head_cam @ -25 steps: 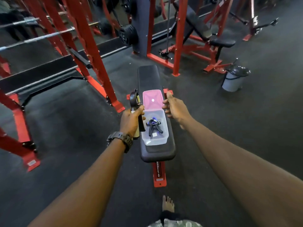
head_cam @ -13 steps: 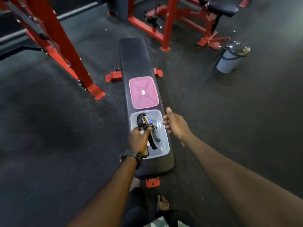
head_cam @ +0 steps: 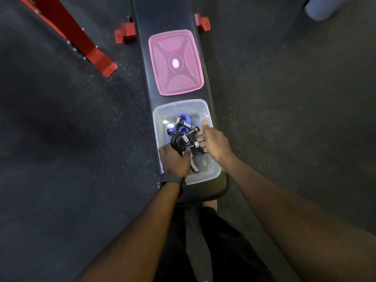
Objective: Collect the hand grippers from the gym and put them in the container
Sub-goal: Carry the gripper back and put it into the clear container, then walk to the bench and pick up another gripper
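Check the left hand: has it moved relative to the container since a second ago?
Yes. The left hand was beside the container's left wall, holding a black hand gripper upright; now it is over the clear container, lowering the gripper inside.

Open container (head_cam: 214,169) crowded by two hand grippers (head_cam: 184,131) and both hands, near right corner free, pink lid (head_cam: 176,62) just beyond on bench (head_cam: 142,58), floor either side clear

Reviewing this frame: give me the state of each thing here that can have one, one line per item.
container: open, on the bench
pink lid: off, flat beyond the container
black hand gripper: held over the container
blue hand gripper: inside
left hand: closed on the black gripper's handle
right hand: at the right rim, fingers loosely curled
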Demonstrator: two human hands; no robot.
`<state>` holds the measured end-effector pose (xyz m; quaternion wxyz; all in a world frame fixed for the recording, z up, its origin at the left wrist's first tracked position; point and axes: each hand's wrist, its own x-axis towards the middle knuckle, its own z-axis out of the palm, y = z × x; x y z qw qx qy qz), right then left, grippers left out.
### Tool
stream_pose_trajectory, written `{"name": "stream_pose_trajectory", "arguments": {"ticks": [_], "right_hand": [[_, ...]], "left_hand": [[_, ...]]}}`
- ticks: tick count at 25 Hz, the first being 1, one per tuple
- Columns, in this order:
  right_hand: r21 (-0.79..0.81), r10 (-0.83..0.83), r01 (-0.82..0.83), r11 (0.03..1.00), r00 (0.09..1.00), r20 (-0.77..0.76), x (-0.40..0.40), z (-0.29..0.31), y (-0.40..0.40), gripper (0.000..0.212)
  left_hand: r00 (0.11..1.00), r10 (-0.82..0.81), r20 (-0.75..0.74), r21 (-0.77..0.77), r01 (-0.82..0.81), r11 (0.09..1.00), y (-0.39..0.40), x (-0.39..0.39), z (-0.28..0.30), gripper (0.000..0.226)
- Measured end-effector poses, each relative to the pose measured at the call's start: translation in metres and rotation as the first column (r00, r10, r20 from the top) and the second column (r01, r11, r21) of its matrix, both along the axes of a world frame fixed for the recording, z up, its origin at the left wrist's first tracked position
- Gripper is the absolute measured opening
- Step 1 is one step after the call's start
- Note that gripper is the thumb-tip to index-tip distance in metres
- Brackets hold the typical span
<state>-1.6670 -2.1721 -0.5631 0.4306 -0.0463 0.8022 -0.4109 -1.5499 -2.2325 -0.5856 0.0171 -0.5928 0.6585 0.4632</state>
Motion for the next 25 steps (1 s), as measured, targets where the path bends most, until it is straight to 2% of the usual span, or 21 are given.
{"name": "stream_pose_trajectory", "arguments": {"ticks": [2, 3, 7, 11, 14, 16, 18, 21, 25], "right_hand": [[-0.009, 0.013, -0.013, 1.0, 1.0, 0.015, -0.001, 0.016, 0.001, 0.062], [-0.02, 0.015, -0.014, 1.0, 1.0, 0.02, -0.002, 0.026, 0.002, 0.066], [-0.071, 0.053, -0.053, 0.996, 0.999, 0.001, -0.005, 0.074, -0.002, 0.062], [-0.139, 0.063, -0.065, 0.988, 0.998, -0.016, -0.004, 0.123, 0.002, 0.052], [-0.228, 0.091, -0.092, 0.969, 0.996, -0.015, 0.001, 0.161, -0.007, 0.048], [-0.353, 0.135, -0.123, 0.927, 0.991, 0.01, 0.014, 0.206, -0.031, 0.05], [-0.477, 0.255, -0.221, 0.851, 0.967, 0.007, 0.043, 0.266, -0.071, 0.051], [-0.644, 0.46, -0.401, 0.651, 0.884, -0.084, 0.113, 0.38, -0.132, 0.05], [-0.766, 0.575, -0.54, 0.349, 0.769, -0.28, 0.198, 0.541, -0.181, 0.051]], "left_hand": [[0.996, -0.003, -0.092, -0.13, -0.009, 0.991, 0.001, -0.002, 0.027, 0.034], [0.989, 0.022, -0.148, -0.143, -0.044, 0.989, 0.001, -0.003, 0.043, 0.031], [0.889, 0.288, -0.356, -0.003, -0.309, 0.951, -0.011, 0.001, 0.098, 0.026], [0.825, 0.322, -0.465, -0.054, -0.39, 0.919, -0.021, 0.011, 0.159, 0.035], [0.78, 0.309, -0.544, -0.108, -0.43, 0.896, -0.026, 0.03, 0.211, 0.023], [0.74, 0.307, -0.599, -0.171, -0.493, 0.853, -0.044, 0.06, 0.263, 0.02], [0.673, 0.309, -0.672, -0.248, -0.598, 0.762, -0.069, 0.107, 0.324, 0.021], [0.585, 0.259, -0.768, -0.341, -0.716, 0.609, -0.1, 0.191, 0.433, 0.02], [0.603, 0.164, -0.781, -0.494, -0.757, 0.428, -0.096, 0.287, 0.58, 0.033]]}}
